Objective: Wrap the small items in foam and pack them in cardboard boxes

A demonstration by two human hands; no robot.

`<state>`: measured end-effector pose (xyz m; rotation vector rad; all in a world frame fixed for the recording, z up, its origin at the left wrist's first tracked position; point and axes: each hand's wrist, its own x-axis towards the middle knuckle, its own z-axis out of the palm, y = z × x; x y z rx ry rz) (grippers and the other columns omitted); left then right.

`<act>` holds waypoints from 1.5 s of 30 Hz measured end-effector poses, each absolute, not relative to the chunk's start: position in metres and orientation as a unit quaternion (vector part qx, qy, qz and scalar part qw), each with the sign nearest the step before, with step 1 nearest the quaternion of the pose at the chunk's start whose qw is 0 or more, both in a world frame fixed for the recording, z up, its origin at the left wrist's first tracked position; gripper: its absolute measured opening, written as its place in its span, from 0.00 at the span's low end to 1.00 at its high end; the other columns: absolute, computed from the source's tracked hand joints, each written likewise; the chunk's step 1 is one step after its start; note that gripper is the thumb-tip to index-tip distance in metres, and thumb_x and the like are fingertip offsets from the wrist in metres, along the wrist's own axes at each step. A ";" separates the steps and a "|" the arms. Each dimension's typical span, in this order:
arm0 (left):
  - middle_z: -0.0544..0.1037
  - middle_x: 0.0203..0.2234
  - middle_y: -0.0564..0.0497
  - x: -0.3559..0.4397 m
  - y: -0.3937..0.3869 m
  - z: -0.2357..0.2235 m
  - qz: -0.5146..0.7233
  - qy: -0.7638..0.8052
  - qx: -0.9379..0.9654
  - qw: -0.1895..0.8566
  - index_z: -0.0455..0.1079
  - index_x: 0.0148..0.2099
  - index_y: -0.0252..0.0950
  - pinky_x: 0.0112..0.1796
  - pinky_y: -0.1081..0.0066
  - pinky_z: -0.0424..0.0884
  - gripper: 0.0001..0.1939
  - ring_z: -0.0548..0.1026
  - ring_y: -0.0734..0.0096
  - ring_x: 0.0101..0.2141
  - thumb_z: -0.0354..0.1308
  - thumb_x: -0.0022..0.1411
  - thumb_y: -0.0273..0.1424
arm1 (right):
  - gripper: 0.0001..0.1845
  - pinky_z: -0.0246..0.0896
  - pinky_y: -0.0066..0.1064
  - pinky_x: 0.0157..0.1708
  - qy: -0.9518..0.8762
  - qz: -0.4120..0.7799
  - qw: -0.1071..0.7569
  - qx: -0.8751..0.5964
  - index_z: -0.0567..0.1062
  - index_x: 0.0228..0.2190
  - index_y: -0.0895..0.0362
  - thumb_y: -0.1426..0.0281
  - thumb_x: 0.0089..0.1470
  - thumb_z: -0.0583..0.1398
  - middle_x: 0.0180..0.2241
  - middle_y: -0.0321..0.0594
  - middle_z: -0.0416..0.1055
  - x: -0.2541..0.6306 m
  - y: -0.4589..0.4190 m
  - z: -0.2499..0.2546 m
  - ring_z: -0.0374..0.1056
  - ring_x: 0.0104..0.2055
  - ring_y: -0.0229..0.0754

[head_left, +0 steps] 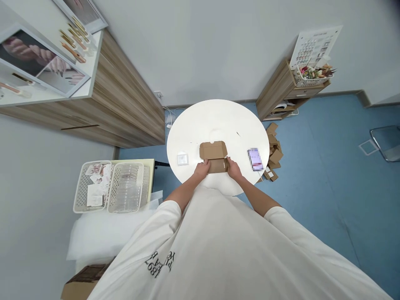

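White shirt (237, 250) partly hides the table (218, 118) bearing carton (213, 151) and phone (255, 159).

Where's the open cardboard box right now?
In the head view, the cardboard box is near the picture's centre, held between the left hand and the right hand, over the white table, left of the phone.

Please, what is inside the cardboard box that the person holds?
Inside the open cardboard box, brown cardboard shows, with a small pale spot toward the right that I cannot identify. The left hand and right hand hide parts of its sides.
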<state>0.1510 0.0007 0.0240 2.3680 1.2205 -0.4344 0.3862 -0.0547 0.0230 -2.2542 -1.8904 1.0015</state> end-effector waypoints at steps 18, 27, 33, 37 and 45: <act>0.62 0.61 0.36 0.147 -0.001 0.030 -0.150 0.432 0.869 0.189 0.55 0.64 0.37 0.46 0.59 0.68 0.36 0.77 0.52 0.46 0.67 0.58 0.28 | 0.21 0.63 0.30 0.43 -0.495 0.392 -0.004 -0.775 0.75 0.50 0.57 0.59 0.67 0.52 0.47 0.46 0.77 0.365 -0.045 0.030 0.72 0.50 0.47; 0.62 0.61 0.36 0.146 -0.005 0.028 -0.150 0.441 0.863 0.194 0.58 0.64 0.37 0.46 0.60 0.67 0.34 0.77 0.53 0.46 0.66 0.58 0.25 | 0.17 0.63 0.37 0.42 -0.547 0.303 -0.147 -0.767 0.74 0.46 0.57 0.59 0.66 0.54 0.45 0.52 0.75 0.356 -0.027 0.024 0.74 0.47 0.52; 0.60 0.63 0.35 0.146 -0.006 0.028 -0.158 0.439 0.862 0.197 0.56 0.65 0.37 0.46 0.59 0.68 0.35 0.77 0.52 0.46 0.65 0.59 0.26 | 0.14 0.62 0.37 0.42 -0.552 0.284 -0.158 -0.768 0.76 0.45 0.57 0.67 0.63 0.55 0.44 0.52 0.76 0.353 -0.026 0.022 0.74 0.47 0.53; 0.61 0.63 0.36 0.145 -0.007 0.027 -0.159 0.436 0.863 0.197 0.56 0.65 0.38 0.46 0.59 0.68 0.34 0.78 0.53 0.45 0.65 0.59 0.27 | 0.13 0.61 0.37 0.42 -0.546 0.276 -0.152 -0.776 0.77 0.44 0.57 0.70 0.62 0.54 0.43 0.52 0.76 0.350 -0.026 0.021 0.74 0.46 0.53; 0.62 0.62 0.37 0.143 -0.007 0.026 -0.149 0.431 0.870 0.188 0.58 0.63 0.37 0.45 0.60 0.69 0.33 0.78 0.55 0.43 0.66 0.59 0.29 | 0.14 0.62 0.35 0.41 -0.554 0.271 -0.107 -0.780 0.71 0.50 0.59 0.69 0.66 0.52 0.44 0.52 0.75 0.348 -0.039 0.030 0.73 0.46 0.51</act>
